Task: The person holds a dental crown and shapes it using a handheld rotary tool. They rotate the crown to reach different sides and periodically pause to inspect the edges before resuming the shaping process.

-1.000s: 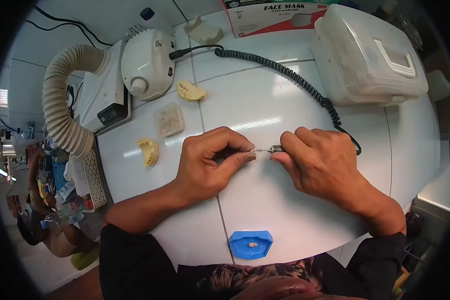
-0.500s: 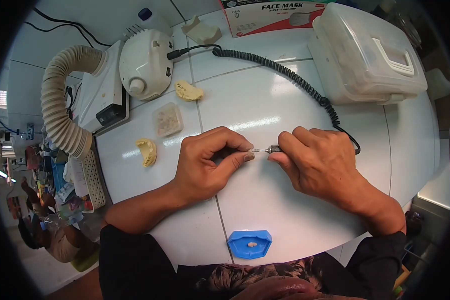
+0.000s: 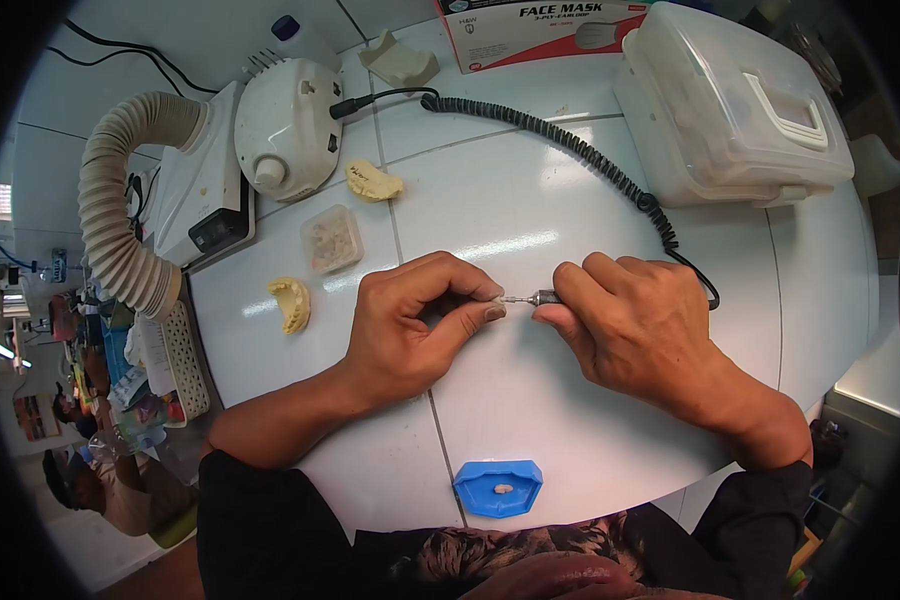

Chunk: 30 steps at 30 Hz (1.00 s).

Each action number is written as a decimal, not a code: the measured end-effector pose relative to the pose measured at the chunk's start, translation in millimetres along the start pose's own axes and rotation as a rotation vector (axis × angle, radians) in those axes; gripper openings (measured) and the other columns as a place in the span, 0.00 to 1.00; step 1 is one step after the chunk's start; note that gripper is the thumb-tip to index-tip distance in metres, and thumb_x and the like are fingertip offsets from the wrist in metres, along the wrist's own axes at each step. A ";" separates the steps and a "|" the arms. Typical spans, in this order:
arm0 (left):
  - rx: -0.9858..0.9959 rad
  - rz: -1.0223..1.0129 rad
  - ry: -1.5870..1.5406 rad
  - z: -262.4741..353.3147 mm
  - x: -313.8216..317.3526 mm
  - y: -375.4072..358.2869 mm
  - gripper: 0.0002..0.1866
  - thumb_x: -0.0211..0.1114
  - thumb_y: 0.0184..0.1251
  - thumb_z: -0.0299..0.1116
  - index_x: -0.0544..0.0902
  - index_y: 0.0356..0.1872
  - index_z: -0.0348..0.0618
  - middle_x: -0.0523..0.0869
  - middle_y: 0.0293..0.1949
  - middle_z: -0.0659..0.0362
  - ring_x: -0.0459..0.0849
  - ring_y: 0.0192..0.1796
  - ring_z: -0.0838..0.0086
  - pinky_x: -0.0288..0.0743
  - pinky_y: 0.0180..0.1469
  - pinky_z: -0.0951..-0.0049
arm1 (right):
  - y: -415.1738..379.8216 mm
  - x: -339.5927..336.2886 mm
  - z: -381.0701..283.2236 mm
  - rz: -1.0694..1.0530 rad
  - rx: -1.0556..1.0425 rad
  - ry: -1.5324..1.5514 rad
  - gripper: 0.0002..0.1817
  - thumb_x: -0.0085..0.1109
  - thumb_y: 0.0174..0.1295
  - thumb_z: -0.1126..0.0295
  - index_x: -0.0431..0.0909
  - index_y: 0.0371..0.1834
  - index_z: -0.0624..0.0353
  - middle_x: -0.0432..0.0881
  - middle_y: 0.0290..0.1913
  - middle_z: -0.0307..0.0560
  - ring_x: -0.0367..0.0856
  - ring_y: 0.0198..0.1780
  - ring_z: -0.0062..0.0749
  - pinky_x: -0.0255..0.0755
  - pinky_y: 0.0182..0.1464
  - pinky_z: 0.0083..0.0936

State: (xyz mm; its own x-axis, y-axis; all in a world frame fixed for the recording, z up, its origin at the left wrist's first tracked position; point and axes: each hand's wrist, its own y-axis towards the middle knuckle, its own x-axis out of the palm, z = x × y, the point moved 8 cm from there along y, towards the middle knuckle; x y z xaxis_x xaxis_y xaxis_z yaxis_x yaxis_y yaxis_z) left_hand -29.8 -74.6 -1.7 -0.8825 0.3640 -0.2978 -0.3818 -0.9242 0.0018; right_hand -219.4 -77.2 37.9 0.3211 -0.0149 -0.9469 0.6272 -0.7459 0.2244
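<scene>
My right hand (image 3: 635,320) is closed around a dental rotary handpiece (image 3: 547,297), whose thin metal bur (image 3: 516,299) points left. My left hand (image 3: 420,320) pinches something small and pale between thumb and forefinger; the fingertips mostly hide it, so its kind cannot be made out. The bur's tip meets that spot at the fingertips. A black coiled cord (image 3: 570,143) runs from behind my right hand to a white control unit (image 3: 288,125). Near my body, a blue tray (image 3: 472,503) holds a small pale tooth-like piece (image 3: 504,489).
Two yellow plaster dental casts, one farther back (image 3: 373,182) and one nearer (image 3: 291,305), flank a clear small box (image 3: 332,240). A hose (image 3: 105,200) arches at left. A face mask box (image 3: 550,30) and a plastic case (image 3: 730,110) stand behind. Another person (image 3: 120,480) sits far left.
Both hands keep nearly the same pose, with the bur still at my left fingertips. The view has shifted very slightly. At far left, the other person has changed posture.
</scene>
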 end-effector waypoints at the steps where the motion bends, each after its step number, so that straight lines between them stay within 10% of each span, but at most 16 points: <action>1: 0.002 0.003 0.000 0.2 0.0 0.0 0.07 0.72 0.76 0.13 0.90 0.50 0.28 0.94 0.48 0.51 0.94 0.49 0.75 0.88 0.54 0.75 | -0.1 0.0 -0.2 0.002 -0.001 0.001 0.21 0.69 0.79 0.48 0.81 0.35 0.51 0.79 0.22 0.39 0.82 0.18 0.33 0.69 0.21 0.32; 30: 0.011 -0.002 0.026 3.9 0.1 1.3 0.07 0.73 0.74 0.12 0.91 0.49 0.29 0.94 0.49 0.49 0.94 0.51 0.72 0.88 0.54 0.74 | 0.4 0.2 0.4 0.003 -0.013 0.013 0.21 0.69 0.79 0.48 0.80 0.34 0.52 0.78 0.22 0.39 0.82 0.18 0.34 0.70 0.20 0.33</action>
State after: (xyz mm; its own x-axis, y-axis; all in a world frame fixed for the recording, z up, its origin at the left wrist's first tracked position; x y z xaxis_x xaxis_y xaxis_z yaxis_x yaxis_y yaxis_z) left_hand -31.5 -75.3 2.0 -0.8743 0.3625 -0.3227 -0.3867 -0.9221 0.0118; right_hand -219.4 -77.8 37.8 0.3320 -0.0082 -0.9432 0.6353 -0.7372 0.2300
